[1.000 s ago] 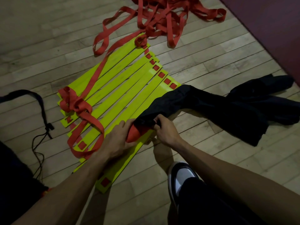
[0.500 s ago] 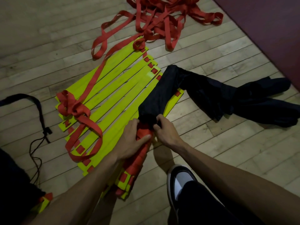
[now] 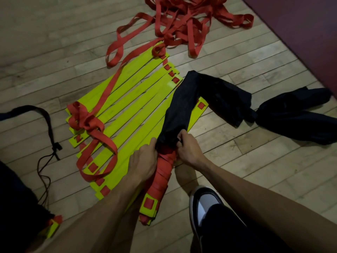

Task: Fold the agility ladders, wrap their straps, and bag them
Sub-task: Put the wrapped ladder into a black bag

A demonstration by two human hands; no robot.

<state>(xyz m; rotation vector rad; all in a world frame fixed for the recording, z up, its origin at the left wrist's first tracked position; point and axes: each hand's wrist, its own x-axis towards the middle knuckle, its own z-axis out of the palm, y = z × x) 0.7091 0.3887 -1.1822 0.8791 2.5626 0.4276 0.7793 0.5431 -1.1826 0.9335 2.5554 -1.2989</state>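
Bag (image 3: 175, 114) lower on one bundle (image 3: 160, 178)

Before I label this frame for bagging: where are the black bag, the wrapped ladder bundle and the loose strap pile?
black bag (image 3: 179, 106), head view, mid-sleeve over the bundle.
wrapped ladder bundle (image 3: 160, 181), head view, its red strap wrapping.
loose strap pile (image 3: 184, 21), head view, middle of the tangle.

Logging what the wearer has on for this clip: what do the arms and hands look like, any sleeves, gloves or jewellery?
Both forearms are bare up to the frame edge, no sleeves showing. The left hand and right hand wear no gloves; no rings, watch or wristbands are visible in this dim light.
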